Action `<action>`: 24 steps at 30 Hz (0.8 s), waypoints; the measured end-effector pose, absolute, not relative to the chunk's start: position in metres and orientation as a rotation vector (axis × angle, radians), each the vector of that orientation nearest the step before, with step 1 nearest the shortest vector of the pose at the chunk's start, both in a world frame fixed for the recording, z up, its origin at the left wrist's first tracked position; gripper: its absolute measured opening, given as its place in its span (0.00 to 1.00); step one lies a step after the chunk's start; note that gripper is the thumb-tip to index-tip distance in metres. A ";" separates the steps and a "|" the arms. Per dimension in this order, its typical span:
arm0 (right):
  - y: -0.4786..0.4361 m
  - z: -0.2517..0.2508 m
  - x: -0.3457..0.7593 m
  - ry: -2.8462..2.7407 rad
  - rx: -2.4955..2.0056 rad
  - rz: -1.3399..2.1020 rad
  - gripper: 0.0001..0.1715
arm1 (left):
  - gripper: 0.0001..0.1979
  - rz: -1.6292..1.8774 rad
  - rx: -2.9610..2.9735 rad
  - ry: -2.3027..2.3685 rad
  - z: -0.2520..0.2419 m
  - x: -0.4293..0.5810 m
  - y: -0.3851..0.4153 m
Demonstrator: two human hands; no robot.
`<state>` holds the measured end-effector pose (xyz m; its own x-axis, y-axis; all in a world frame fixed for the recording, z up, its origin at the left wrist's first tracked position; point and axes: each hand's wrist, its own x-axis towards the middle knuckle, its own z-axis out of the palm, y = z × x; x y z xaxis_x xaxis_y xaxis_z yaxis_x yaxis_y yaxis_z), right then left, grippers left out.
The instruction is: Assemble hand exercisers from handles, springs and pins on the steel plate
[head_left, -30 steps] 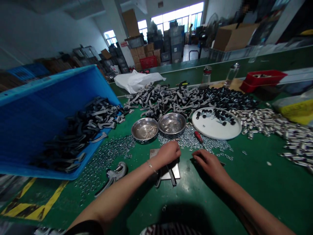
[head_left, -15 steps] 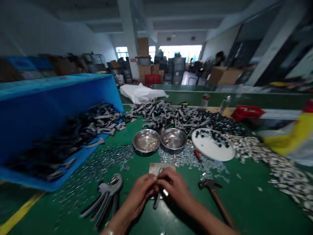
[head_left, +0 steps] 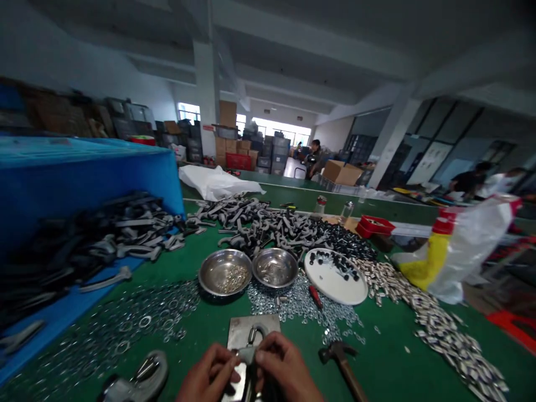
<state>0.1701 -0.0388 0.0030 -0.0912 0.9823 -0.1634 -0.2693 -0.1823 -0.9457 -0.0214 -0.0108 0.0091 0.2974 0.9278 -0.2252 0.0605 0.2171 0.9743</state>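
Observation:
My left hand (head_left: 209, 373) and my right hand (head_left: 285, 365) are at the front of the bench, their fingers closed around a grey C-jawed hand tool (head_left: 247, 354). Its hooked jaw points away from me over a flat metal plate (head_left: 238, 325). The lower part of the tool is mostly hidden by my hands. Left of them lies another C-jawed tool (head_left: 153, 375) with a metal roller in its hook, cut off by the picture's edge. To the right a claw hammer (head_left: 340, 357) rests on the green bench.
Two steel bowls (head_left: 205, 274) (head_left: 256, 272) of small parts and a white plate (head_left: 355, 296) stand beyond. Loose washers (head_left: 142, 321), a red-handled screwdriver (head_left: 315, 297), metal cylinders (head_left: 444, 335) and grey handles (head_left: 259, 223) cover the bench. A blue crate (head_left: 163, 178) is left; people are behind.
My view has swung right and tilted up, so the bench things sit lower and further left. The tool's hooked jaw now shows beyond my fingers; before, my hands covered it more.

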 end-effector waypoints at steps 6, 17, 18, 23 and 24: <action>-0.049 0.030 0.207 -0.977 -1.337 1.453 0.19 | 0.17 1.003 1.153 1.285 0.040 -0.061 -0.019; -0.014 -0.004 0.207 -2.319 -1.374 0.480 0.15 | 0.13 0.971 1.123 1.150 0.031 -0.048 -0.021; -0.012 -0.005 0.207 -2.361 -1.385 0.445 0.15 | 0.13 0.954 1.149 1.148 0.031 -0.043 -0.019; -0.009 -0.002 0.207 -2.527 -1.458 0.245 0.15 | 0.09 0.850 1.634 1.210 0.028 -0.018 -0.007; -0.009 -0.001 0.207 -2.555 -1.465 0.210 0.14 | 0.09 0.824 1.775 1.218 0.026 -0.013 -0.004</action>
